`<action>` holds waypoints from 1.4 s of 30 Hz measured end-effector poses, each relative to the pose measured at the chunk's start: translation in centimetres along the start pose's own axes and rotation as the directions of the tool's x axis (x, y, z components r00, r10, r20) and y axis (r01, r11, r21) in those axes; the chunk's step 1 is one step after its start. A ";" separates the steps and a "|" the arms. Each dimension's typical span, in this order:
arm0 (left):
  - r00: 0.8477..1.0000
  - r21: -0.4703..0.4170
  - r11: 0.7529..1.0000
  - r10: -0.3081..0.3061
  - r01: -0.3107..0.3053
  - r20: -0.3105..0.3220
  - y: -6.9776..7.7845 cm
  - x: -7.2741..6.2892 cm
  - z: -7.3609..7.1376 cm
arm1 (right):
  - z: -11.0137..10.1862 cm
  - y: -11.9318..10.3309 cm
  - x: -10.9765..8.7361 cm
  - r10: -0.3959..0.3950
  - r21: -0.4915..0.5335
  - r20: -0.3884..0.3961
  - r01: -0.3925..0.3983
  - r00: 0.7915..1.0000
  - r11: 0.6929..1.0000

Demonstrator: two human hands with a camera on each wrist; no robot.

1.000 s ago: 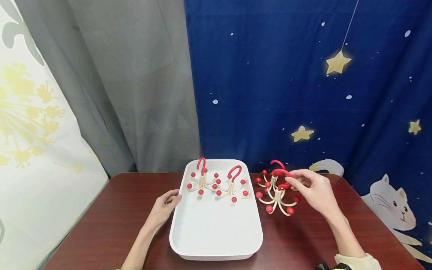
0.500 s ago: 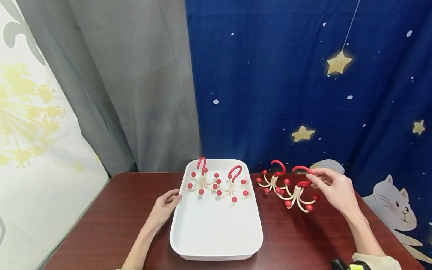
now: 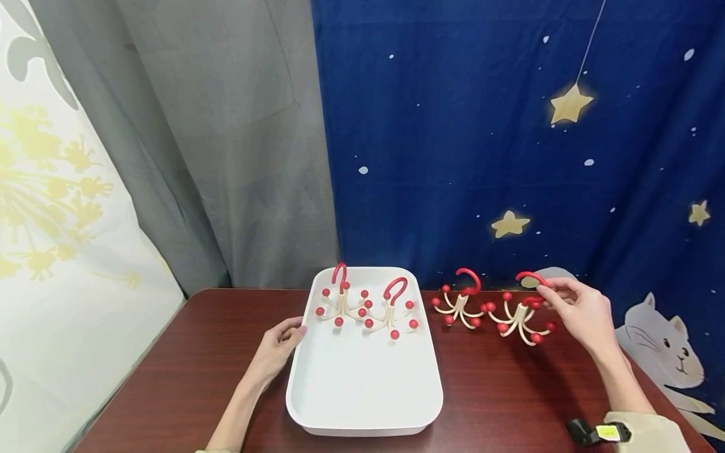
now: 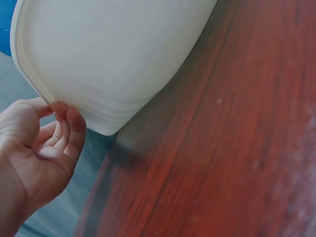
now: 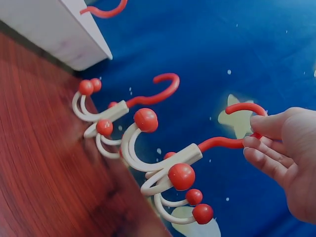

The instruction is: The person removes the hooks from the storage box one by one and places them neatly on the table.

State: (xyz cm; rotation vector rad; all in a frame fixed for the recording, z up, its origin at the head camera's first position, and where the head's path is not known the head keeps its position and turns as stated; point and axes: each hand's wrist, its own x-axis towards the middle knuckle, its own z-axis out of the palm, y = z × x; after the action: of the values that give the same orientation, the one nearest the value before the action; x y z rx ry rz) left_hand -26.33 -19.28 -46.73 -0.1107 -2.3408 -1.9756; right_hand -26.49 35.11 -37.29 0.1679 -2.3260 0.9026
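Observation:
In the head view my right hand (image 3: 580, 313) pinches the red hook of a cream multi-arm hanger (image 3: 518, 321) with red ball tips. The right wrist view shows thumb and fingers on that hook (image 5: 247, 106), the arms hanging at the tabletop; I cannot tell whether they touch it. Just left of it another such hanger (image 3: 461, 305) stands on the table, hook up. My left hand (image 3: 273, 352) pinches the left rim of a white tray (image 3: 365, 430), also seen gripped in the left wrist view (image 4: 49, 143). Two similar hangers stand in the tray's far half, a left one (image 3: 342, 305) and a right one (image 3: 389, 314).
The dark red wooden table (image 3: 226, 327) carries everything. Behind its far edge hang a grey curtain (image 3: 255, 157) and a blue curtain (image 3: 453, 126) with stars. A black strap device (image 3: 600, 433) sits by the right sleeve.
My right hand has carried its hanger rightward and slightly back, from in front of the other table hanger to beside it. My left hand and the tray have stayed in place.

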 end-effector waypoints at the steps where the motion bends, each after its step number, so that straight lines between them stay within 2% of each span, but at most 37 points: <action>1: 1.000 -0.001 1.000 0.000 0.000 -0.001 0.0 0.0 0.0 | 0.0 0.2 0.1 0.007 -0.004 -0.001 -0.007 1.000 1.000; 10: 1.000 0.014 1.000 -0.010 0.010 -0.010 -0.1 0.1 -0.1 | 0.5 2.3 1.0 0.057 -0.036 -0.005 -0.058 0.998 0.998; 16: 1.000 0.003 1.000 -0.015 0.016 -0.015 -0.1 0.0 0.0 | 1.3 3.8 1.5 0.059 -0.064 -0.009 -0.059 0.998 0.996; 24: 1.000 -0.014 1.000 0.006 -0.006 0.003 -0.1 0.0 0.1 | 1.6 4.9 2.0 0.140 -0.126 -0.015 -0.141 0.990 0.982; 33: 1.000 0.002 1.000 0.017 -0.017 0.006 0.1 0.0 0.2 | 1.7 6.1 2.0 0.143 -0.140 -0.003 -0.142 0.990 0.980; 42: 1.000 0.011 1.000 -0.009 0.009 -0.007 0.1 0.0 0.0 | 1.9 6.7 1.8 0.158 -0.113 0.045 -0.153 0.986 0.982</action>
State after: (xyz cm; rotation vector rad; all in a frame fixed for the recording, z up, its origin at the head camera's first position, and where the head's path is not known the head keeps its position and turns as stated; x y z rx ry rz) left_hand -26.34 -19.30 -46.63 -0.0925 -2.3510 -1.9639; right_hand -31.09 39.15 -41.05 -0.0365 -2.4581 0.8523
